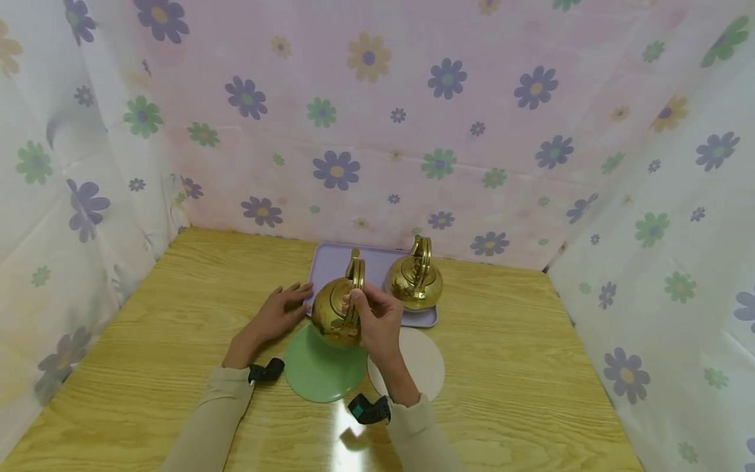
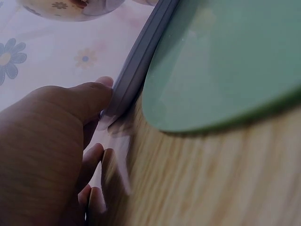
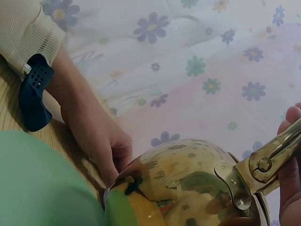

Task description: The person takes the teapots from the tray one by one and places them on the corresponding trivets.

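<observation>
My right hand [image 1: 380,321] grips the raised handle of a shiny gold kettle [image 1: 333,311], whose round body overlaps the tray's front left part and the green round mat's far edge in the head view. The right wrist view shows the handle's riveted hinge [image 3: 264,164] beside the fingers. At the left end of the lilac tray [image 1: 336,255], my left hand [image 1: 277,318] touches the rim with its fingers spread. A second gold kettle [image 1: 415,282] stands on the tray's right part. The green mat [image 1: 324,373] lies in front of the tray.
A cream round mat [image 1: 425,360] lies right of the green one, partly under my right forearm. The wood-grain table [image 1: 501,367] is bordered at the back and sides by flowered cloth [image 1: 377,118]. Each wrist wears a dark strap.
</observation>
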`<state>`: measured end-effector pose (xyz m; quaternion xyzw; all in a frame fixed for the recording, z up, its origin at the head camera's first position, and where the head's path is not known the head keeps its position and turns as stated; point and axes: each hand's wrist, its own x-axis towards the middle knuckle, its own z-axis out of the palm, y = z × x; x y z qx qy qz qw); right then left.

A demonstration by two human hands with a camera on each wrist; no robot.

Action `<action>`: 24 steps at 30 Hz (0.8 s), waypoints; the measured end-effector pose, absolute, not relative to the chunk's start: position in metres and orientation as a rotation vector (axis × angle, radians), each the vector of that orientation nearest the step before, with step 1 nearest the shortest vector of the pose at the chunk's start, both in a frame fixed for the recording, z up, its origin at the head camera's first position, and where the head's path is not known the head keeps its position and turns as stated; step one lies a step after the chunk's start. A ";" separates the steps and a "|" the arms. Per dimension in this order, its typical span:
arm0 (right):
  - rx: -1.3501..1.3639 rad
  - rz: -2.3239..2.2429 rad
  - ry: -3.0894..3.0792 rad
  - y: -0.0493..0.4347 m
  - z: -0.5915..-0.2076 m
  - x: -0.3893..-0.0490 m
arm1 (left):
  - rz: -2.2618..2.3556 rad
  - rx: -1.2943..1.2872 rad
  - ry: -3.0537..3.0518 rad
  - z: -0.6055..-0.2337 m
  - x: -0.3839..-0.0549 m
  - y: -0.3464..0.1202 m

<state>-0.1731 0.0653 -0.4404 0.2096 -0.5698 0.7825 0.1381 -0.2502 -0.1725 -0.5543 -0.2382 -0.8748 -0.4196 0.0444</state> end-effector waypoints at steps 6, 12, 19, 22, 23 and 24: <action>0.611 2.272 -1.651 0.066 -0.441 -0.171 | -1.283 -0.730 -2.669 -0.555 -0.252 -0.172; 0.613 2.266 -1.644 0.065 -0.442 -0.168 | -1.293 -0.740 -2.669 -0.554 -0.252 -0.171; 0.632 2.275 -1.636 0.062 -0.443 -0.163 | -1.282 -0.741 -2.668 -0.554 -0.252 -0.172; 0.647 2.282 -1.628 0.061 -0.445 -0.162 | -1.277 -0.744 -2.666 -0.555 -0.252 -0.172; 0.654 2.284 -1.623 0.060 -0.445 -0.162 | -1.276 -0.744 -2.665 -0.555 -0.251 -0.173; 0.662 2.285 -1.618 0.060 -0.446 -0.161 | -1.274 -0.741 -2.664 -0.555 -0.251 -0.173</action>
